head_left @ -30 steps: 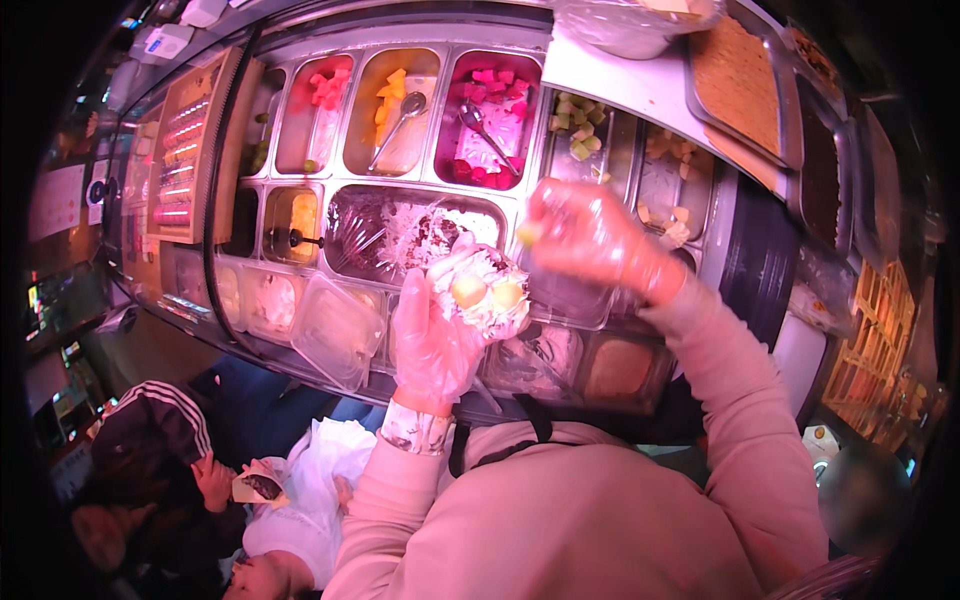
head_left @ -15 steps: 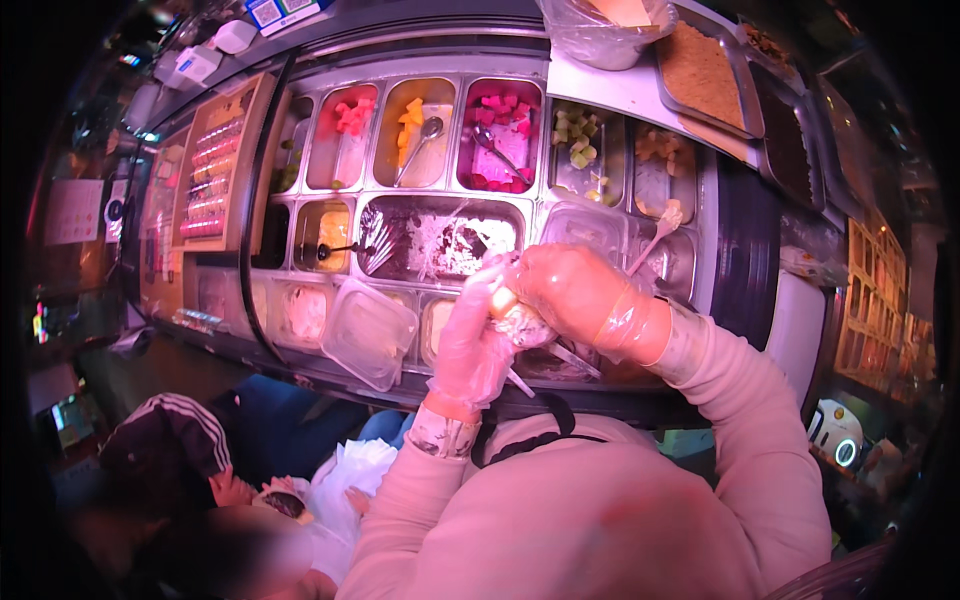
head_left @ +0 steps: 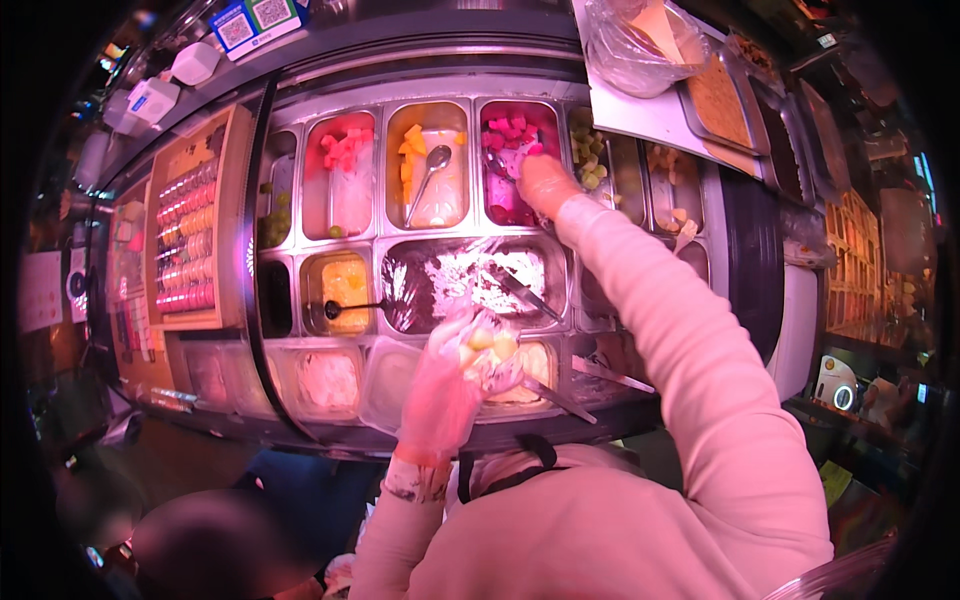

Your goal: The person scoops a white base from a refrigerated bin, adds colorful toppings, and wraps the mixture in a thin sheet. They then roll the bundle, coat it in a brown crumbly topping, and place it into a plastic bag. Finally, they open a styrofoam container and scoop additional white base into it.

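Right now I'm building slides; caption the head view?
Left hand holds a dessert topped with yellow pieces; right hand at the metal pan of magenta fruit cubes.

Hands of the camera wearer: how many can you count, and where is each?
2: the left hand, just below the picture's centre, holds food topped with pale round pieces; the right hand is at the pan of magenta cubes. Neither is hidden.

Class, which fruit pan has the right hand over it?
The magenta-fruit pan, just right of the yellow-fruit pan: it alone has the right hand over its fruit.
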A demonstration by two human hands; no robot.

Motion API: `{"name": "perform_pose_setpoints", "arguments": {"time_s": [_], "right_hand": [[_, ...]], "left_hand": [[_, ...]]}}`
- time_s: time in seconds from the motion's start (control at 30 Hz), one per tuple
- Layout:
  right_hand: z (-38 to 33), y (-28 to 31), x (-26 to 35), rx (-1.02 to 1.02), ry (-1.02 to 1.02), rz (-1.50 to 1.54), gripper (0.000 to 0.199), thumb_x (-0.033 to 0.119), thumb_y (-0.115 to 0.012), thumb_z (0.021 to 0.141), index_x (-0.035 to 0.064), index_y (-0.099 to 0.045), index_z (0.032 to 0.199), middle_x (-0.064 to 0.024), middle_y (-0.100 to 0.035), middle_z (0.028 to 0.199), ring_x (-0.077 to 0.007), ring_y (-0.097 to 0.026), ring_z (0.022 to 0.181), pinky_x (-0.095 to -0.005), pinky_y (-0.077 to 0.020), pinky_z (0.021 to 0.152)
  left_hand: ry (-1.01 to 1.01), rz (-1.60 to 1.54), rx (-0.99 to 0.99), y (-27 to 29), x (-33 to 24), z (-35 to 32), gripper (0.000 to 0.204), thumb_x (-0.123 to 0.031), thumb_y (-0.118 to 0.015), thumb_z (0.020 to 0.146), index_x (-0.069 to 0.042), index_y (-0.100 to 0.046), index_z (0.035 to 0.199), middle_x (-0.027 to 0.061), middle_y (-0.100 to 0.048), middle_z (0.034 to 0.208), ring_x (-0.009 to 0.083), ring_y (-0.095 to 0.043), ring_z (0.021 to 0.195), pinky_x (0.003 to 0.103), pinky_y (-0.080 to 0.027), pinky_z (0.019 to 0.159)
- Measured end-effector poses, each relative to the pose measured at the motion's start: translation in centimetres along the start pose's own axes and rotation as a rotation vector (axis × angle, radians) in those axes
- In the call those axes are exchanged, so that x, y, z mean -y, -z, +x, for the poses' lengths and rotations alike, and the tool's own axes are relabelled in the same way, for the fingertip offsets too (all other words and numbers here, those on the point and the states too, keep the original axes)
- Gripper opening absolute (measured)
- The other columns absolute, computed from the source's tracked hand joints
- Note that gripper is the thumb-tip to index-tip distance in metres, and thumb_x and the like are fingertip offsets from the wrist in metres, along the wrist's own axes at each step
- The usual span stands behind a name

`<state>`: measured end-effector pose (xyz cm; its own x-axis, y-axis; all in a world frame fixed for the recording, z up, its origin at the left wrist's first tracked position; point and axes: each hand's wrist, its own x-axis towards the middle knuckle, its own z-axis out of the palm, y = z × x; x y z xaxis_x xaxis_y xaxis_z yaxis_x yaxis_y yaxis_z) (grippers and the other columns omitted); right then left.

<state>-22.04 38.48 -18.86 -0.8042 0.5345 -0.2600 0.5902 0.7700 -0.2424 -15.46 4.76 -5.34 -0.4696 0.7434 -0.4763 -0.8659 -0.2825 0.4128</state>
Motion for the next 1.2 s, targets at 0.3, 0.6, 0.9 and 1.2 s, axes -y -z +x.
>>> {"name": "perform_pose_setpoints", "arguments": {"time_s": [0.3,0.6,0.9,1.2], "right_hand": [[3.5,-4.5,-0.1,0.062,-0.255,-0.004,0.019,0.015,-0.073,0.086,0.0039,-0.079,0.101,-0.0230,-0.074,0.109,-0.0391,-0.072,0.104,-0.0484,-0.0575,0.089],[0.1,-2.5,0.1,0.015,-0.657,1.043,0.021,0.012,-0.075,0.081,-0.0035,-0.075,0.068,-0.0116,-0.071,0.061,-0.0196,-0.063,0.047,-0.0353,-0.0475,0.045],[4.6,-6.1,4.3,-0.094,-0.797,1.279,0.011,0.000,-0.069,0.082,-0.0009,-0.068,0.071,-0.0134,-0.067,0.063,-0.0244,-0.060,0.045,-0.0406,-0.0402,0.041],[3.0,-6.1,1.2,0.263,-0.718,1.662,0.009,0.009,-0.072,0.092,0.0061,-0.069,0.085,-0.0055,-0.064,0.067,-0.0153,-0.046,0.045,-0.0314,-0.0331,0.043]], "left_hand": [[0.025,-0.101,0.025,3.0,-4.3,0.2,0.059,-0.019,-0.060,0.102,0.000,-0.037,0.154,0.0172,-0.054,0.142,0.0358,-0.055,0.134,0.057,-0.053,0.106],[0.037,-0.025,0.090,4.3,-7.0,3.5,0.057,-0.014,-0.060,0.101,-0.002,-0.040,0.153,0.0172,-0.058,0.136,0.0347,-0.057,0.131,0.060,-0.053,0.105],[0.087,-0.015,0.054,2.9,-7.2,5.1,0.059,-0.016,-0.060,0.101,-0.003,-0.038,0.155,0.0164,-0.056,0.140,0.0358,-0.056,0.133,0.066,-0.050,0.104],[0.120,-0.083,0.040,3.3,-7.3,5.9,0.060,-0.013,-0.060,0.102,-0.005,-0.036,0.156,0.0145,-0.057,0.139,0.0364,-0.056,0.133,0.068,-0.050,0.103]]}}
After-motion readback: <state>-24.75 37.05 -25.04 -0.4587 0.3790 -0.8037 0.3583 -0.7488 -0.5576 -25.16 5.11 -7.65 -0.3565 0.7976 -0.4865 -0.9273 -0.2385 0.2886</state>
